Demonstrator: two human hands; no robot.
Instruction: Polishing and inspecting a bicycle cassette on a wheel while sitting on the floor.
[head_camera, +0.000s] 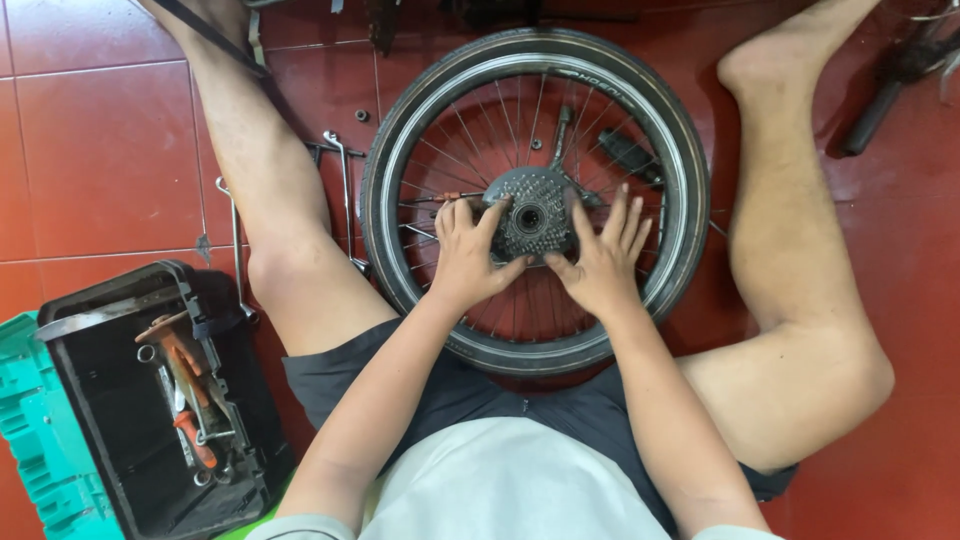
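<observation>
seated on red tiled floor (100, 150), bare legs spread, small black-tyred spoked bicycle wheel (535, 200) lying flat between the knees, near edge resting against the dark shorts (450, 385). both forearms reaching forward and converging on the hub.

left hand (468, 255): palm down on the spokes, fingers curled up against the left side of the grey toothed sprocket cluster (532, 212), thumb pointing inward below it. pressed on the cluster's edge, not wrapped around it.

right hand (603, 262): palm down, fingers spread flat and fanned over the spokes right of the cluster, thumb reaching in toward the lower right edge of the sprockets. open-handed contact, nothing clasped.

sprocket cluster sitting at wheel centre, between the two thumbs, top face and centre hole uncovered.

long metal wrenches (340, 190) on the floor beside the left knee. open black plastic toolbox (120, 420) with orange-handled tools at lower left, on a teal crate (40, 440).
</observation>
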